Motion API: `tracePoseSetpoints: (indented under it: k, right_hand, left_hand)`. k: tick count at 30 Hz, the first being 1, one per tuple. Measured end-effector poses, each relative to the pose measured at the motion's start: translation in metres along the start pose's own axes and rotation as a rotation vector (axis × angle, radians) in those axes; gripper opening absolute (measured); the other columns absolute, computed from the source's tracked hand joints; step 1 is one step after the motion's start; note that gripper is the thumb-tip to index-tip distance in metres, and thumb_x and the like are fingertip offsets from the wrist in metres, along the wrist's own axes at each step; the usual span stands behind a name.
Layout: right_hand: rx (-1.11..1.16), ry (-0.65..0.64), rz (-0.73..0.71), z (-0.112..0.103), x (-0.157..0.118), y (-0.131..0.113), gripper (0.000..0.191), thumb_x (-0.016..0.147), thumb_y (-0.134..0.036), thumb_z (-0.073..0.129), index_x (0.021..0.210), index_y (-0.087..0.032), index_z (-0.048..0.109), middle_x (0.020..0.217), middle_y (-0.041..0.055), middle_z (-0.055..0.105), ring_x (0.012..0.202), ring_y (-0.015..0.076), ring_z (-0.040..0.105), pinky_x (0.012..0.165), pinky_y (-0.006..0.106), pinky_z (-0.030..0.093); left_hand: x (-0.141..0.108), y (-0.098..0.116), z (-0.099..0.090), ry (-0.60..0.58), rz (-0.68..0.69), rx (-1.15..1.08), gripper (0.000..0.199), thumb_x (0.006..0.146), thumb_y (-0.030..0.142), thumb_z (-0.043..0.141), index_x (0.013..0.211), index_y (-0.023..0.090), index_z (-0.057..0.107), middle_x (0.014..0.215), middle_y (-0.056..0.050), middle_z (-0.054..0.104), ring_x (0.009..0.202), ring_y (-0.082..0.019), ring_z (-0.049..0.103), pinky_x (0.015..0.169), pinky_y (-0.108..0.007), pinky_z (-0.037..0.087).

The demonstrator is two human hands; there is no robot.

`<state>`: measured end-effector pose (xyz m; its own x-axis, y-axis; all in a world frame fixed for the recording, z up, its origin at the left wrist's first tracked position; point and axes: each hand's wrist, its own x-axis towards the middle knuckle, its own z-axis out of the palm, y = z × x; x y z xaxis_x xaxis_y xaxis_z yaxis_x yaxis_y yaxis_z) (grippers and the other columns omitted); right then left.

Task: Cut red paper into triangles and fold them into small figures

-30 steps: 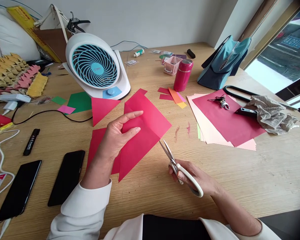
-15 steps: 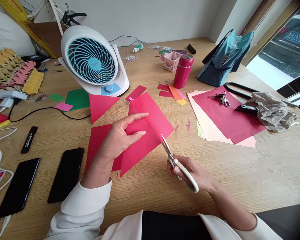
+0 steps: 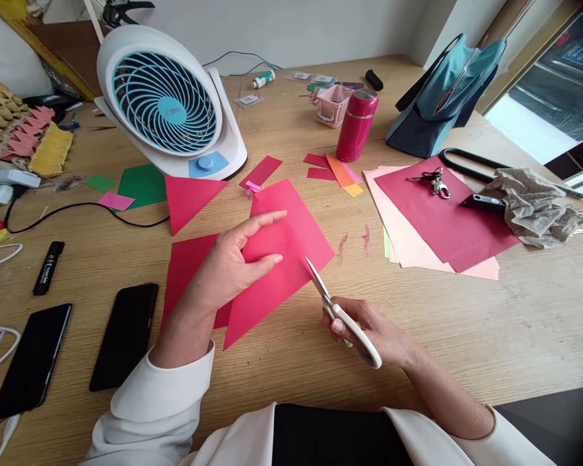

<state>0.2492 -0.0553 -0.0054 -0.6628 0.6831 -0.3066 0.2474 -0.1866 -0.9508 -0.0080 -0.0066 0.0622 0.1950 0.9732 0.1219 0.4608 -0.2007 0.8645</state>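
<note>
My left hand (image 3: 240, 259) holds a sheet of red paper (image 3: 291, 223). Its thumb and index finger lie across the front of the sheet; the other fingers are hidden behind it. In my right hand (image 3: 362, 327) is a pair of scissors (image 3: 357, 333) with white handles. The blades reach over the sheet's lower right edge, with one blade in front of the paper and the other mostly hidden. Under my left forearm lies another red sheet (image 3: 184, 265), partly covered. A red paper triangle (image 3: 189, 197) rests just beyond it, near the fan.
A white fan (image 3: 230, 139) stands at the back left, a pink flask (image 3: 357, 126) and a blue bag (image 3: 437, 103) at the back right. Stacked paper (image 3: 466, 226) bears keys (image 3: 434, 181). Two phones (image 3: 124, 336) and a marker (image 3: 48, 266) lie on the left.
The scissors have moved slightly left, and their tip sits further over the red sheet. The sheet's lower corner has dropped a little. My view has shifted slightly.
</note>
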Motion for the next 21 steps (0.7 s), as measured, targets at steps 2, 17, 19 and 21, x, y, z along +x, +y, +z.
tracePoseSetpoints:
  k: [2,17,19,21]
  right_hand:
    - [0.001,-0.002,0.002,0.0002,0.0003,0.0004,0.048,0.09,-0.064,0.052,0.09,-0.017,0.057,0.07,-0.0014,0.049,0.063,0.0123,0.041,0.056,0.026,0.033]
    - [-0.043,-0.001,0.002,0.0002,0.0007,-0.0006,0.048,0.09,-0.065,0.052,0.086,-0.017,0.056,0.071,-0.0011,0.049,0.064,0.0122,0.041,0.055,0.026,0.033]
    - [-0.04,0.001,0.0,0.0004,0.0007,0.0002,0.048,0.09,-0.065,0.052,0.086,-0.017,0.055,0.071,-0.0011,0.049,0.064,0.0121,0.04,0.055,0.026,0.033]
    - [-0.039,0.003,0.0,0.0006,0.0006,0.0009,0.048,0.09,-0.065,0.052,0.085,-0.017,0.055,0.071,-0.001,0.049,0.064,0.0121,0.04,0.055,0.026,0.033]
  left_hand:
    - [0.0,0.0004,0.0002,-0.009,-0.01,-0.005,0.058,0.08,0.018,0.067,0.137,0.024,0.057,0.14,-0.005,0.059,0.133,-0.028,0.05,0.117,-0.046,0.036]
    - [0.0,0.0014,0.0042,-0.001,-0.042,-0.048,0.059,0.077,0.016,0.069,0.135,0.025,0.059,0.14,-0.005,0.059,0.132,-0.029,0.052,0.116,-0.046,0.038]
    - [0.0003,0.001,0.0043,-0.003,-0.036,-0.04,0.059,0.077,0.016,0.068,0.135,0.025,0.059,0.141,-0.004,0.059,0.134,-0.029,0.05,0.117,-0.047,0.037]
    - [0.0007,0.0003,0.0042,-0.007,-0.024,-0.032,0.059,0.078,0.017,0.068,0.136,0.024,0.058,0.141,-0.004,0.058,0.134,-0.029,0.05,0.118,-0.048,0.035]
